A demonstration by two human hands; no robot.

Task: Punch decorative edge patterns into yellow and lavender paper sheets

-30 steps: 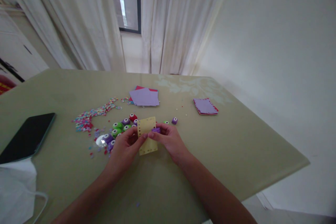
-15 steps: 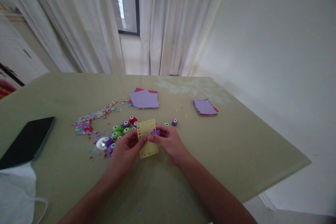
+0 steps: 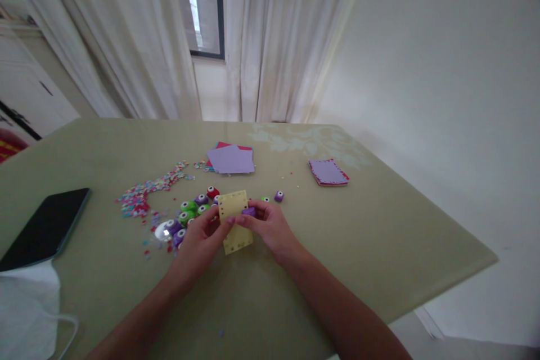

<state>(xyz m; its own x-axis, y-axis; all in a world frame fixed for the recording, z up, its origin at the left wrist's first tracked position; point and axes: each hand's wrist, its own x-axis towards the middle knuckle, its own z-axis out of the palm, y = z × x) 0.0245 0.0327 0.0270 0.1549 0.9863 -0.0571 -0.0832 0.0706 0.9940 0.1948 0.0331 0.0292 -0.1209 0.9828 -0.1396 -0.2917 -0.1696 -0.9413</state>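
Note:
Upright between my hands is a pale yellow card (image 3: 234,202) with small holes punched along its edges. My left hand (image 3: 203,242) is closed, pinching the card by its left side between thumb and fingers. In my right hand (image 3: 270,228) a small purple paper punch (image 3: 248,211) is gripped at the card's right edge; fingers hide part of it. Behind and left of my left hand lie several green, purple and red punches (image 3: 187,206) with eye-like round tops. One purple punch (image 3: 279,196) stands beyond my right hand.
Colourful confetti (image 3: 145,194) is scattered on the left of the table (image 3: 400,253). A stack of lilac and red paper (image 3: 231,159) lies behind the punches, and a square stack of edge-punched cards (image 3: 328,172) farther right. A phone (image 3: 46,228) and white mask (image 3: 27,309) are at left.
The view has shifted very slightly. Both hands keep their hold on the card and the purple punch, with hardly any movement.

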